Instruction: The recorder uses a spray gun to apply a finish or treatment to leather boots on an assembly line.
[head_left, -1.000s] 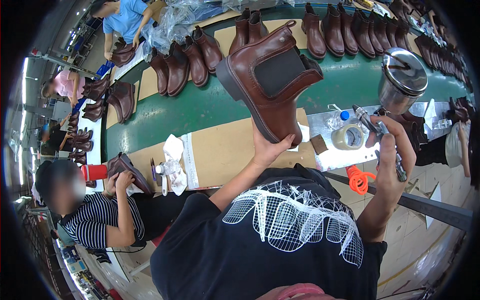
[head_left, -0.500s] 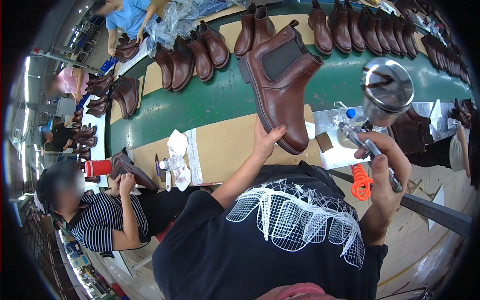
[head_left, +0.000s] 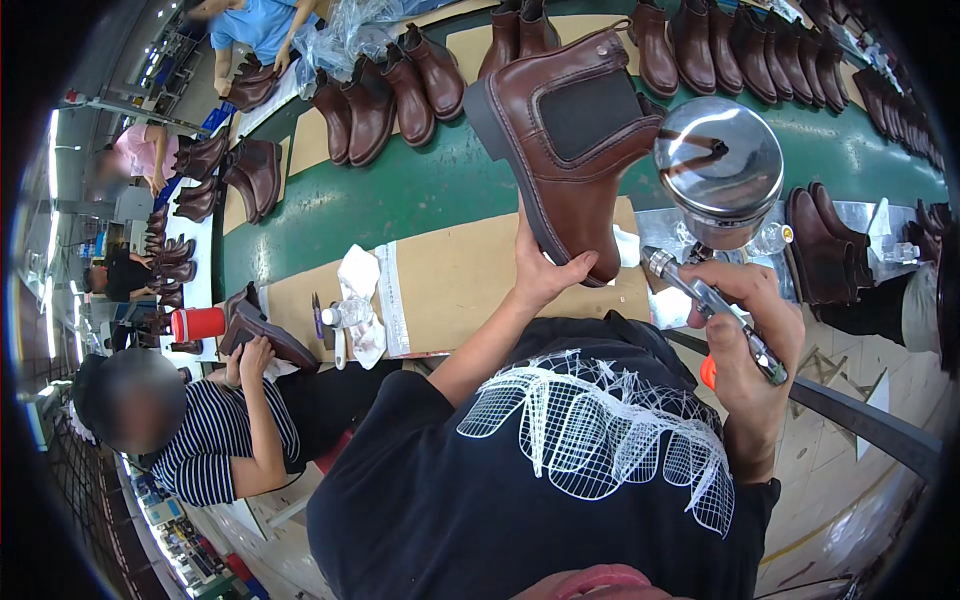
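A brown leather ankle boot [head_left: 575, 195] with a dark elastic side panel is raised over the table, its toe toward me and its heel up and to the left. My left hand [head_left: 545, 268] grips it by the toe end, thumb over the leather and fingers under the sole. In my right hand [head_left: 755, 320] is a spray gun [head_left: 715, 300], my fingers wrapped round its body. Its shiny metal cup [head_left: 720, 165] stands just right of the boot's shaft. The nozzle points left toward the boot's toe, apart from it.
Brown boots [head_left: 370, 110] stand in rows along the green table [head_left: 400, 190]. Brown cardboard [head_left: 450, 285] covers its near edge, beside a white cloth [head_left: 360, 285] and a small bottle [head_left: 345, 315]. At left, a co-worker in a striped shirt [head_left: 210, 440] handles another boot. A red container [head_left: 198, 323] stands near.
The boot has tilted and come a little closer and higher. The spray gun has moved left, nearer to the boot. The co-worker's hands have shifted slightly on their boot.
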